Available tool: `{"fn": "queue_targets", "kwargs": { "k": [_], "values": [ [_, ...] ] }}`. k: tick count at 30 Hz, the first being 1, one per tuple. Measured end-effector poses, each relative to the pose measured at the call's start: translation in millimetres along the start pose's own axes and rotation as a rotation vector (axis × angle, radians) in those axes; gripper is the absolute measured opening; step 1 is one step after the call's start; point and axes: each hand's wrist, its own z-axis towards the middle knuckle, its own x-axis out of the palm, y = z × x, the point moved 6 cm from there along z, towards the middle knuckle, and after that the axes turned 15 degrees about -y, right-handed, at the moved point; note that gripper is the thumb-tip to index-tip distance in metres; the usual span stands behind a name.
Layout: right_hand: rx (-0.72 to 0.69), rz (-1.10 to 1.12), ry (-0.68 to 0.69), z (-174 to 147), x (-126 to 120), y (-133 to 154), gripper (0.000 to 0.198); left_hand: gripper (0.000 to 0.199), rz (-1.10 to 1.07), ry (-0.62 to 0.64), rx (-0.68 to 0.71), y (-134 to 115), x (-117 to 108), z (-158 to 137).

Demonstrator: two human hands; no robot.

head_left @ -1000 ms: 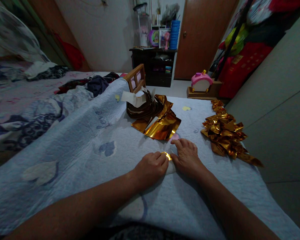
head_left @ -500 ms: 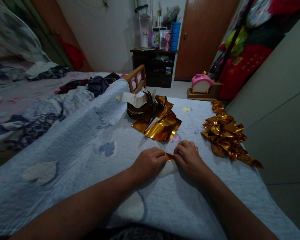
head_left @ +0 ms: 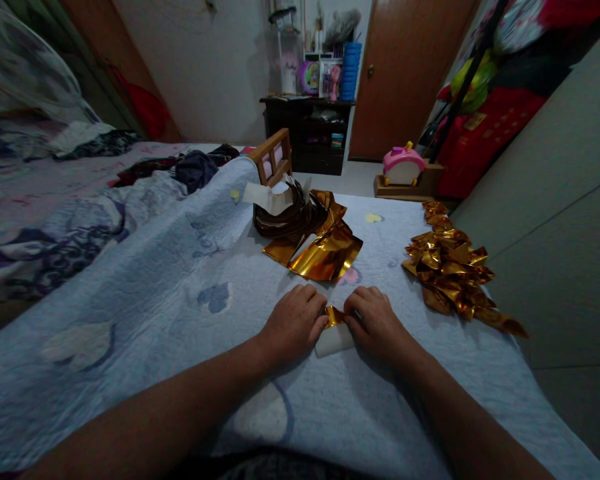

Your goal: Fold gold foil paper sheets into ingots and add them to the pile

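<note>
A gold foil paper sheet (head_left: 335, 317) lies on the quilt between my two hands, its gold part curled at the far edge and its pale side facing up nearer me. My left hand (head_left: 297, 321) pinches the left end of the curled part. At the right end, my right hand (head_left: 373, 319) is closed on the same sheet. Past my hands sits a loose stack of gold foil paper (head_left: 325, 257), its sheets fanned and bent. Off to the right, a pile of folded gold foil pieces (head_left: 450, 267) lies near the bed's edge.
The pale blue quilt (head_left: 180, 360) covers the bed. Rumpled clothes (head_left: 197, 171) lie at the left. Beyond the bed stand a wooden headrail (head_left: 273, 157), a dark cabinet (head_left: 305, 137) and a pink toy (head_left: 404, 165). A pale panel (head_left: 555, 220) rises on the right.
Both hands have shifted slightly on the sheet, the left one a little to the left. More of the gold strip shows between them. The stack and the pile stay put.
</note>
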Motion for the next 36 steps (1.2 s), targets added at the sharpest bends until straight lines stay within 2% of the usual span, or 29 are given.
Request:
{"fn": "queue_targets", "kwargs": {
  "k": [5,10,13,15,18,25,28,30,33,36],
  "values": [
    [0.035,0.162,-0.068,3,-5,3,0.010,0.008,-0.245,0.024,-0.111,4,-4,4],
    [0.141,0.368,-0.070,4,-9,6,0.008,0.036,-0.722,0.068,-0.320,11,4,2],
    [0.189,0.495,-0.085,4,-12,6,0.010,0.031,-1.001,0.105,-0.397,9,8,1],
    [0.222,0.573,-0.064,4,-14,6,0.016,0.025,-1.091,0.103,-0.417,8,8,2],
    [0.268,0.660,-0.017,5,-14,6,0.022,0.022,-1.073,0.060,-0.445,11,6,4],
    [0.359,0.717,0.082,2,-5,1,0.020,0.022,-0.997,0.023,-0.552,20,8,5],
    [0.317,0.740,0.139,0,-4,4,0.034,0.025,-1.033,-0.006,-0.657,25,10,4],
    [0.257,0.672,0.138,-1,-6,6,0.046,0.026,-1.061,-0.029,-0.720,29,11,4],
    [0.155,0.523,0.044,1,-9,6,0.055,0.027,-1.111,-0.029,-0.788,32,16,3],
    [0.084,0.424,-0.039,2,-8,5,0.052,0.029,-1.158,-0.004,-0.821,33,20,1]
  ]
}}
